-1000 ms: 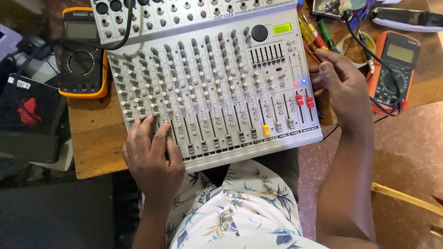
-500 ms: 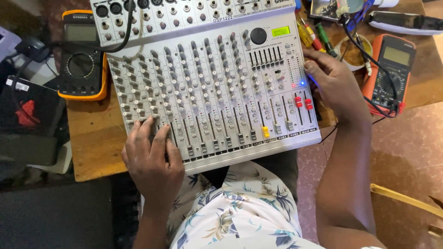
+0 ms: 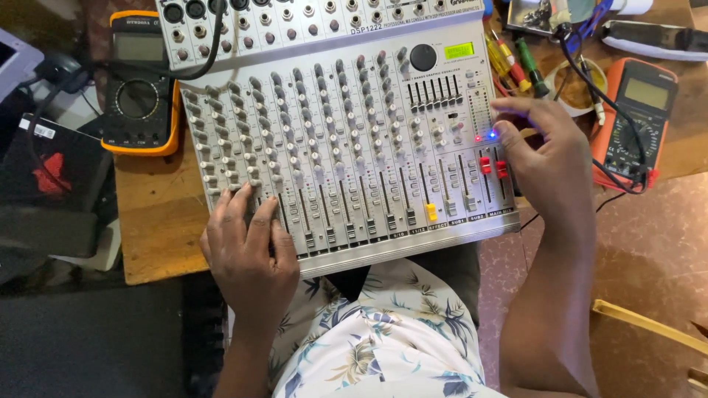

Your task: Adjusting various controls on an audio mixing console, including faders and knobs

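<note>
One silver audio mixer (image 3: 339, 125) lies on the wooden tabletop (image 3: 158, 214), its near edge over my lap, with two multimeters flanking it: the yellow multimeter (image 3: 139, 92) to its left, the orange multimeter (image 3: 638, 118) to its right. My left hand (image 3: 247, 250) rests flat on the mixer's near-left faders, grip apart and clamped on nothing, and my right hand (image 3: 549, 158) spreads loosely at its right edge beside the two red faders (image 3: 493, 165). I judge a careless fingertip could knock those faders, or my wrist could snag the black cable (image 3: 590, 96) right of the mixer.
</note>
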